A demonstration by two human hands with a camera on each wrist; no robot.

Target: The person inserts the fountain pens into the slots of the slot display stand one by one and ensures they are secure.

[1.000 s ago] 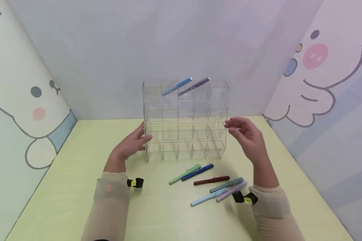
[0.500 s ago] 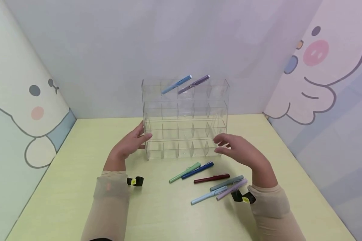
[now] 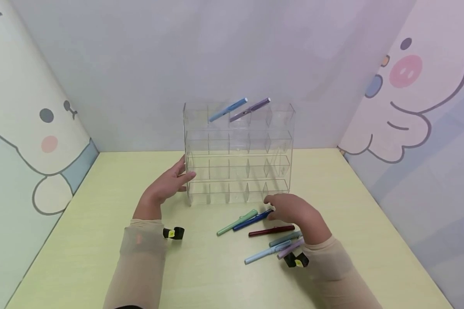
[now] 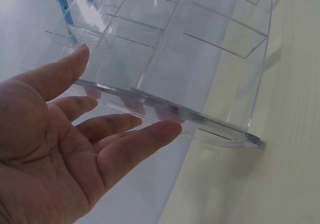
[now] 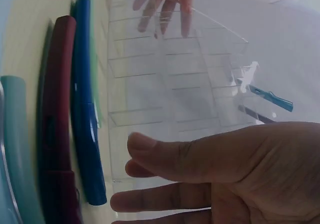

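A clear acrylic pen rack (image 3: 238, 173) with tiers of small compartments stands upright on the table. At its left side is my left hand (image 3: 167, 184), fingers spread along the side panel (image 4: 165, 107) and thumb by the front edge. My right hand (image 3: 294, 210) hovers low in front of the rack's lower right, holding nothing, its fingertips by the clip end of a dark blue pen (image 3: 251, 221). That pen lies against a light green pen (image 3: 236, 223). Nearer me lies a dark red pen (image 3: 271, 231). Its fingers look relaxed and apart in the right wrist view.
A blue pen (image 3: 228, 110) and a purple pen (image 3: 250, 110) lean in the rack's top tier. Below my right wrist are a grey-green pen (image 3: 284, 238), a light blue pen (image 3: 267, 252) and a lilac pen (image 3: 290, 249), close together. A wall stands behind the rack.
My right hand has come down from beside the rack's right edge, moving left and toward me to the dark blue pen. The left hand stays at the rack's side.
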